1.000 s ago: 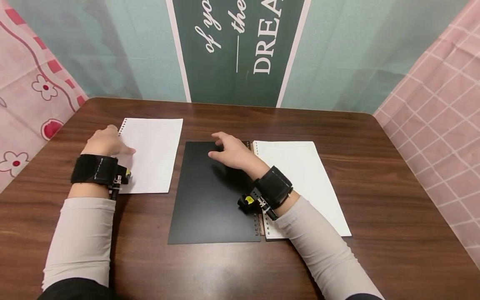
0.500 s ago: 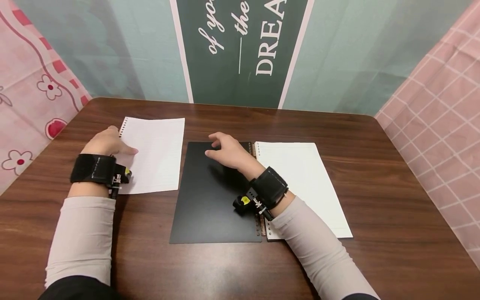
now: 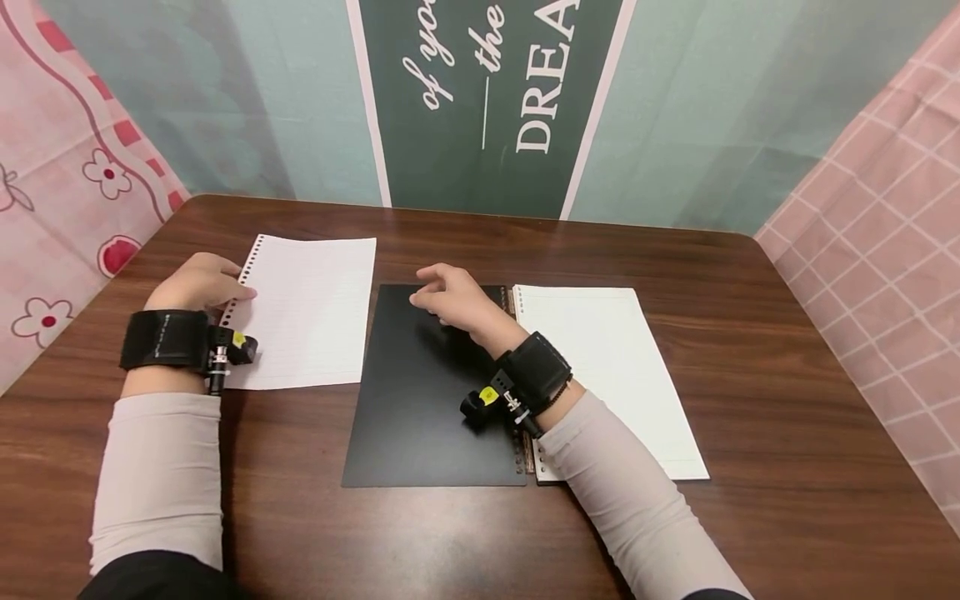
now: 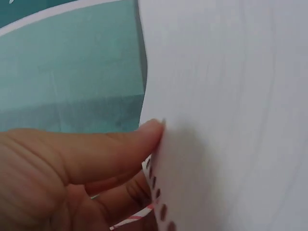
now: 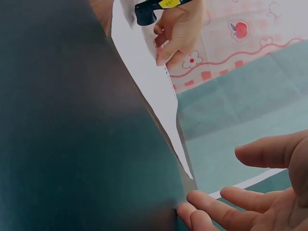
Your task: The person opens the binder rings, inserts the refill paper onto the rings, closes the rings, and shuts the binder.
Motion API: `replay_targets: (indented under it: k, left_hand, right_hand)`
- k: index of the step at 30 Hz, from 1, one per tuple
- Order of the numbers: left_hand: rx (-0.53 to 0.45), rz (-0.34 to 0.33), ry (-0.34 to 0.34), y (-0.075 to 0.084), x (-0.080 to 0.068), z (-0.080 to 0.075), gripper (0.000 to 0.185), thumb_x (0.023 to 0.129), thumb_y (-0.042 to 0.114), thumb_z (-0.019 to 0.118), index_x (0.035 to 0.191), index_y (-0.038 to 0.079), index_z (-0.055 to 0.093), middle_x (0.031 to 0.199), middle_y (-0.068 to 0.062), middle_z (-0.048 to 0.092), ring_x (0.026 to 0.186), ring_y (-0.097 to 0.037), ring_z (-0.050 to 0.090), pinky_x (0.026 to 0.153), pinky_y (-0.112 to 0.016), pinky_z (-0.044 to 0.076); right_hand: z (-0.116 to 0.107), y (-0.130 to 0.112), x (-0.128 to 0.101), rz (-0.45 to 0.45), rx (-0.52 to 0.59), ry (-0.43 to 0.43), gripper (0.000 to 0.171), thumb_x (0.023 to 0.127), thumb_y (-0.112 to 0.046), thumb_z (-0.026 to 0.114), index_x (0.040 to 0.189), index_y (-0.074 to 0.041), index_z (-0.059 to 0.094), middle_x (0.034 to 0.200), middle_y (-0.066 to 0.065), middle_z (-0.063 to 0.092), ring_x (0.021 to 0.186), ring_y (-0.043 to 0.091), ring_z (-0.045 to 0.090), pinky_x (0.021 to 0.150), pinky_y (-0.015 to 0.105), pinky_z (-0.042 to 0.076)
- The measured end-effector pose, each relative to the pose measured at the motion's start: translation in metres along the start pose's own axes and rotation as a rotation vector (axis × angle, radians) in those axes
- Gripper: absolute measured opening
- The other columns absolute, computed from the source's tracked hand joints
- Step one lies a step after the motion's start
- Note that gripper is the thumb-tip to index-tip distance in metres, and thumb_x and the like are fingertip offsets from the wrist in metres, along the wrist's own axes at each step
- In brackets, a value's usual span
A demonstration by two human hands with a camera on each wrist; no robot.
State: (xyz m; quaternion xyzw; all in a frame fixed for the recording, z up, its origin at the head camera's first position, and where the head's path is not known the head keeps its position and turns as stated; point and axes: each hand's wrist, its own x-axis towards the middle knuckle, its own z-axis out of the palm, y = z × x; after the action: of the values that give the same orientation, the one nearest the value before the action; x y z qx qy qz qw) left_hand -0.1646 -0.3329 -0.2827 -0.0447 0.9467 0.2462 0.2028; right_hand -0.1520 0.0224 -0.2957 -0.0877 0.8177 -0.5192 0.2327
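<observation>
Now the left hand [image 3: 197, 283] has slid back to the punched edge of the loose sheet [image 3: 307, 312], and its thumb [image 4: 120, 144] pinches that margin, lifting it slightly off the bench [image 3: 750, 517]. So the grip on the page looks taken. Over on the black cover [image 3: 427, 400], the right hand [image 3: 450, 298] hovers with fingers [image 5: 226, 204] loosely spread, holding nothing, tips near the cover's far edge.
</observation>
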Motion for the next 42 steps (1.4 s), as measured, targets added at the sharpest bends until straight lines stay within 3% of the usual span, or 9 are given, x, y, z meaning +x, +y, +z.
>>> replay_targets:
  k: [2,5,8,10,15,22,29,36,42]
  left_hand:
    - [-0.018,0.01,0.005,-0.002,-0.001,-0.003,0.06,0.1,0.023,0.053,0.139,-0.019,0.036,0.123,-0.037,0.046,0.098,-0.042,0.051,0.079,-0.048,0.049]
    - [-0.095,0.01,0.003,-0.002,-0.004,-0.005,0.051,0.102,0.026,0.05,0.136,-0.011,0.041,0.098,-0.02,0.057,0.085,-0.029,0.052,0.07,-0.041,0.047]
    - [-0.196,0.006,0.007,0.002,-0.006,-0.007,0.046,0.103,0.03,0.049,0.132,-0.006,0.043,0.079,0.002,0.053,0.074,-0.016,0.05,0.063,-0.034,0.044]
    - [-0.236,0.006,0.018,0.005,-0.008,-0.009,0.045,0.103,0.032,0.049,0.13,-0.004,0.045,0.076,0.008,0.052,0.071,-0.012,0.049,0.063,-0.033,0.045]
    - [-0.298,0.027,0.077,0.01,-0.013,-0.011,0.041,0.101,0.039,0.053,0.122,0.004,0.052,0.069,0.009,0.044,0.062,-0.012,0.041,0.058,-0.031,0.04]
    - [-0.315,0.028,0.146,0.012,-0.017,-0.013,0.051,0.1,0.044,0.054,0.128,0.002,0.051,0.069,0.011,0.043,0.06,-0.013,0.04,0.059,-0.031,0.039]
    - [-0.369,0.068,0.173,0.015,-0.015,-0.011,0.028,0.098,0.043,0.057,0.111,0.018,0.061,0.064,0.013,0.041,0.054,-0.01,0.037,0.056,-0.029,0.038]
    - [-0.352,0.052,0.186,0.025,-0.011,-0.008,0.055,0.097,0.051,0.055,0.128,0.005,0.054,0.077,0.015,0.05,0.071,-0.01,0.048,0.062,-0.028,0.045]
    - [-0.416,0.077,0.18,0.032,-0.006,-0.004,0.045,0.097,0.048,0.057,0.121,0.01,0.056,0.074,0.017,0.052,0.066,-0.007,0.049,0.06,-0.025,0.045]
  right_hand:
    - [0.0,0.0,0.0,0.009,0.023,-0.007,0.053,0.1,-0.019,0.059,0.149,-0.012,0.042,0.137,0.011,0.059,0.116,0.027,0.06,0.091,0.038,0.05]
    - [0.001,0.0,0.002,0.024,0.063,-0.019,0.053,0.1,-0.019,0.059,0.149,-0.013,0.042,0.139,0.011,0.058,0.116,0.027,0.06,0.097,0.04,0.05]
    - [0.0,0.002,0.002,0.04,0.099,-0.028,0.052,0.101,-0.022,0.058,0.149,-0.013,0.042,0.139,0.01,0.058,0.118,0.028,0.06,0.102,0.041,0.048]
    - [0.0,0.002,0.002,0.044,0.117,-0.033,0.052,0.102,-0.025,0.057,0.149,-0.013,0.041,0.139,0.01,0.058,0.119,0.028,0.06,0.104,0.041,0.048]
    - [0.0,0.004,0.003,0.042,0.146,-0.038,0.052,0.103,-0.032,0.054,0.149,-0.012,0.041,0.136,0.011,0.061,0.119,0.028,0.061,0.105,0.04,0.048]
    - [0.002,0.004,0.004,0.064,0.208,-0.053,0.052,0.103,-0.032,0.054,0.149,-0.012,0.042,0.135,0.012,0.061,0.119,0.028,0.062,0.106,0.04,0.047]
    - [0.004,0.005,0.006,0.074,0.276,-0.079,0.049,0.103,-0.03,0.054,0.147,-0.011,0.043,0.136,0.013,0.061,0.12,0.029,0.063,0.106,0.041,0.047]
    - [0.007,0.006,0.007,0.068,0.318,-0.103,0.047,0.103,-0.029,0.054,0.146,-0.011,0.044,0.136,0.013,0.062,0.12,0.029,0.063,0.107,0.04,0.046]
    - [0.009,0.005,0.007,0.074,0.333,-0.133,0.051,0.103,-0.029,0.053,0.149,-0.01,0.04,0.138,0.013,0.059,0.121,0.031,0.063,0.108,0.042,0.046]
